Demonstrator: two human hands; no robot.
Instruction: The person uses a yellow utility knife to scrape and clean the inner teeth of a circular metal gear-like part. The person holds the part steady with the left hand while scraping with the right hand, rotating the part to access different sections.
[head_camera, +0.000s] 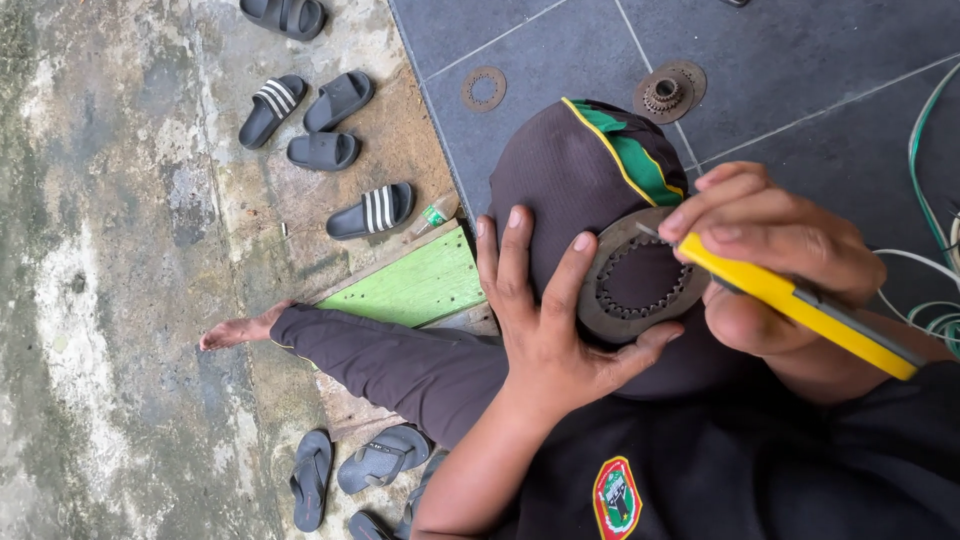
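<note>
My left hand (540, 320) holds a grey toothed ring-shaped disc (605, 300) against my raised knee, thumb under its lower edge and fingers along its left side. My right hand (770, 245) grips a yellow utility knife (800, 305), its blade tip touching the disc's upper right rim. Both hands rest over my dark trouser knee (560, 165), which has a green and yellow patch.
On the dark tiled floor lie a flat rusty ring (484, 88) and a gear hub on a disc (668, 92). Several dark slippers (320, 115) are scattered on the concrete at left and below. A green board (415, 285) lies by my outstretched leg. Green and white cables (930, 200) run at right.
</note>
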